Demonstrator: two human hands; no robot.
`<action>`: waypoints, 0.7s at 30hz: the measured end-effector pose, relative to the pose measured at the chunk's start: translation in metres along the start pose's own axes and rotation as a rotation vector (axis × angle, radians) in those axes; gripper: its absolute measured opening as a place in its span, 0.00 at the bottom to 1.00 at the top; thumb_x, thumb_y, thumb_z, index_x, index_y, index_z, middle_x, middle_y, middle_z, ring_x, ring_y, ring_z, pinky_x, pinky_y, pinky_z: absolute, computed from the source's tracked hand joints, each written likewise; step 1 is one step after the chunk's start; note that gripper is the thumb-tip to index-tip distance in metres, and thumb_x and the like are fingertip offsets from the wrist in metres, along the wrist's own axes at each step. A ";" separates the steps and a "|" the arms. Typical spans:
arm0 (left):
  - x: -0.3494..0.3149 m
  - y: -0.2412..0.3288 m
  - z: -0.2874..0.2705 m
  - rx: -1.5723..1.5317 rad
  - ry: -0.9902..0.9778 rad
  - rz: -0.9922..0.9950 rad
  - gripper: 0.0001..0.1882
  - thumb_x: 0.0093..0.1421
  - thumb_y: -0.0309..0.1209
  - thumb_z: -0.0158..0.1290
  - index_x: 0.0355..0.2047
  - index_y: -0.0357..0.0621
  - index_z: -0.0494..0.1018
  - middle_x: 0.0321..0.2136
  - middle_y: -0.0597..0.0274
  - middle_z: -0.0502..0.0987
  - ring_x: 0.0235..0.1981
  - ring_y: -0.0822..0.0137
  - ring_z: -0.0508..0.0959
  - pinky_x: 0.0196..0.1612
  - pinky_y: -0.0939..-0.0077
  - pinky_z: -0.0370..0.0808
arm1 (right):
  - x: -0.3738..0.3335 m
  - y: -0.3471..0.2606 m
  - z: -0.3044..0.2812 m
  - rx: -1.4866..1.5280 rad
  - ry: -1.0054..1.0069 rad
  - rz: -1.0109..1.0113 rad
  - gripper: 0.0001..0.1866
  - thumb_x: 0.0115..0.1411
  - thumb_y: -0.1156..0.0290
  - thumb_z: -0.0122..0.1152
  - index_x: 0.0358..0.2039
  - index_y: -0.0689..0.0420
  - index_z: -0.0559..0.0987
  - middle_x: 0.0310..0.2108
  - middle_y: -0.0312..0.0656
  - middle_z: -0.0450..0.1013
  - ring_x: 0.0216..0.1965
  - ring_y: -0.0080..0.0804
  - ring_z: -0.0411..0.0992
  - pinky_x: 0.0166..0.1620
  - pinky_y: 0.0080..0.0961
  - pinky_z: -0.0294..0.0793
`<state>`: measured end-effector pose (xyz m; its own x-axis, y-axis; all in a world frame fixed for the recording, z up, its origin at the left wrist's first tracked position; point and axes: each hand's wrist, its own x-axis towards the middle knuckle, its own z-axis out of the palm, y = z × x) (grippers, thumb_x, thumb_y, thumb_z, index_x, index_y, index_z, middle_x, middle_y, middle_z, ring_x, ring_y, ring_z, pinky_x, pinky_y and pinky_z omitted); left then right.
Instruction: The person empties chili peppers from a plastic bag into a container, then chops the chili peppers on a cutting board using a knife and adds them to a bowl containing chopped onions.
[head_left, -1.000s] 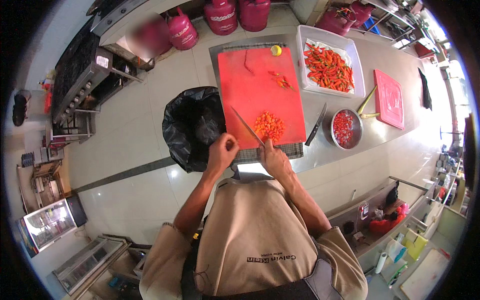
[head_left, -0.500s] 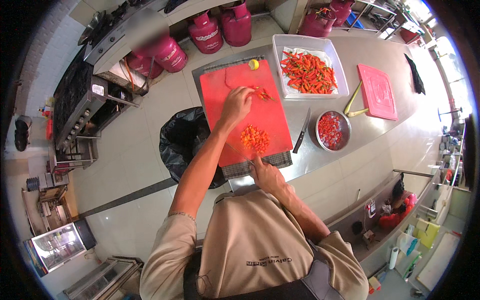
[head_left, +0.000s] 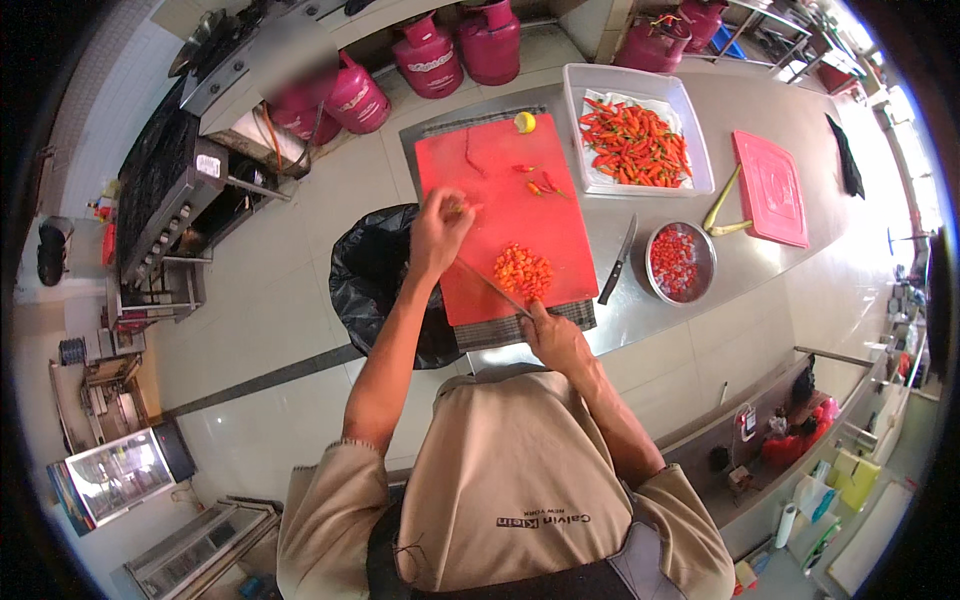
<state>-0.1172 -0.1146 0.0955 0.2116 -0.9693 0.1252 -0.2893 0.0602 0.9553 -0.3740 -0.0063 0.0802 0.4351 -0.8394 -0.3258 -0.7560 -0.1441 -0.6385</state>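
Observation:
A red cutting board (head_left: 500,195) lies on the steel counter, with a pile of chopped chillies (head_left: 522,270) near its front and a few whole chillies (head_left: 535,185) farther back. My left hand (head_left: 438,232) is over the board's left side, pinching a small chilli. My right hand (head_left: 553,335) grips a knife (head_left: 492,288) at the board's front edge, blade pointing left beside the chopped pile.
A white tray of red chillies (head_left: 634,140) sits behind right. A steel bowl of chopped chillies (head_left: 681,262), a second knife (head_left: 617,260) and another red board (head_left: 770,187) lie to the right. A black bin bag (head_left: 375,275) stands left; gas cylinders (head_left: 430,55) behind.
My left hand has drawn back from the whole chillies at the board's far part toward the left middle, carrying a chilli. My right hand now holds the knife beside the pile.

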 end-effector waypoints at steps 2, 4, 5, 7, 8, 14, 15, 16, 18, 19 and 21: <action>-0.058 -0.011 -0.018 -0.059 0.022 -0.086 0.11 0.65 0.30 0.64 0.42 0.39 0.75 0.37 0.60 0.85 0.39 0.72 0.85 0.43 0.74 0.81 | 0.004 0.005 0.005 -0.018 0.078 -0.060 0.12 0.73 0.61 0.50 0.44 0.58 0.67 0.21 0.62 0.77 0.27 0.68 0.78 0.31 0.64 0.77; -0.118 -0.006 -0.022 -0.040 -0.011 -0.287 0.10 0.65 0.31 0.64 0.41 0.39 0.77 0.39 0.58 0.86 0.38 0.72 0.85 0.41 0.73 0.80 | 0.008 -0.001 0.006 -0.067 0.123 -0.062 0.12 0.73 0.61 0.50 0.43 0.58 0.67 0.21 0.63 0.76 0.27 0.68 0.78 0.30 0.63 0.77; -0.137 -0.005 -0.021 0.198 -0.047 -0.288 0.10 0.65 0.32 0.64 0.39 0.39 0.78 0.36 0.56 0.85 0.36 0.66 0.86 0.41 0.70 0.80 | 0.010 -0.006 0.005 -0.047 0.158 -0.113 0.13 0.73 0.61 0.50 0.43 0.58 0.67 0.21 0.63 0.76 0.26 0.67 0.78 0.28 0.62 0.77; -0.161 -0.023 -0.018 0.423 -0.034 -0.003 0.08 0.64 0.30 0.63 0.40 0.40 0.80 0.35 0.59 0.82 0.38 0.59 0.83 0.42 0.66 0.78 | 0.012 -0.014 0.002 -0.069 0.082 -0.071 0.13 0.74 0.61 0.50 0.44 0.59 0.67 0.21 0.63 0.76 0.26 0.69 0.78 0.29 0.62 0.77; -0.168 -0.027 -0.017 0.498 -0.028 0.092 0.08 0.63 0.30 0.62 0.40 0.40 0.80 0.37 0.57 0.81 0.41 0.55 0.82 0.45 0.63 0.78 | 0.012 -0.017 0.001 -0.087 0.077 -0.078 0.14 0.74 0.61 0.50 0.44 0.60 0.66 0.21 0.62 0.76 0.26 0.69 0.78 0.30 0.63 0.77; -0.167 -0.030 -0.018 0.526 -0.112 0.242 0.09 0.61 0.26 0.59 0.41 0.37 0.78 0.36 0.54 0.78 0.43 0.53 0.79 0.48 0.60 0.78 | 0.007 -0.033 0.008 -0.104 -0.002 0.009 0.14 0.75 0.60 0.48 0.47 0.59 0.65 0.26 0.64 0.77 0.29 0.70 0.78 0.32 0.63 0.77; -0.163 -0.030 -0.017 0.520 -0.148 0.240 0.09 0.61 0.26 0.59 0.41 0.37 0.78 0.36 0.53 0.78 0.43 0.52 0.79 0.49 0.59 0.78 | 0.005 -0.032 0.008 -0.107 0.000 0.001 0.14 0.75 0.60 0.48 0.47 0.59 0.65 0.27 0.65 0.77 0.29 0.69 0.78 0.33 0.63 0.77; -0.159 -0.027 -0.015 0.516 -0.190 0.239 0.09 0.61 0.26 0.59 0.41 0.37 0.77 0.36 0.53 0.78 0.43 0.52 0.79 0.49 0.59 0.78 | 0.001 -0.035 0.005 -0.104 0.002 -0.004 0.14 0.74 0.61 0.48 0.48 0.59 0.65 0.28 0.65 0.77 0.30 0.69 0.78 0.33 0.63 0.77; -0.150 -0.024 -0.016 0.514 -0.269 0.246 0.09 0.60 0.25 0.58 0.41 0.36 0.77 0.37 0.52 0.78 0.43 0.51 0.79 0.50 0.58 0.78 | -0.002 -0.039 0.002 -0.136 -0.007 -0.002 0.13 0.74 0.62 0.48 0.48 0.59 0.65 0.29 0.65 0.77 0.30 0.69 0.78 0.33 0.62 0.77; -0.144 -0.021 -0.015 0.510 -0.310 0.258 0.10 0.60 0.25 0.58 0.42 0.36 0.77 0.37 0.52 0.78 0.43 0.51 0.79 0.51 0.58 0.78 | -0.004 -0.040 0.001 -0.174 -0.014 0.011 0.13 0.73 0.63 0.48 0.49 0.59 0.65 0.30 0.65 0.77 0.30 0.69 0.79 0.33 0.62 0.78; -0.137 -0.022 -0.011 0.500 -0.345 0.267 0.09 0.60 0.25 0.57 0.41 0.35 0.76 0.37 0.51 0.78 0.43 0.50 0.80 0.50 0.57 0.79 | -0.003 -0.035 0.004 -0.195 -0.024 0.023 0.12 0.73 0.64 0.49 0.49 0.59 0.65 0.30 0.65 0.77 0.30 0.68 0.79 0.33 0.62 0.78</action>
<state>-0.1296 0.0195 0.0604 -0.2141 -0.9622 0.1684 -0.7065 0.2716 0.6535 -0.3470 0.0035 0.1011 0.4264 -0.8310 -0.3572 -0.8455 -0.2258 -0.4839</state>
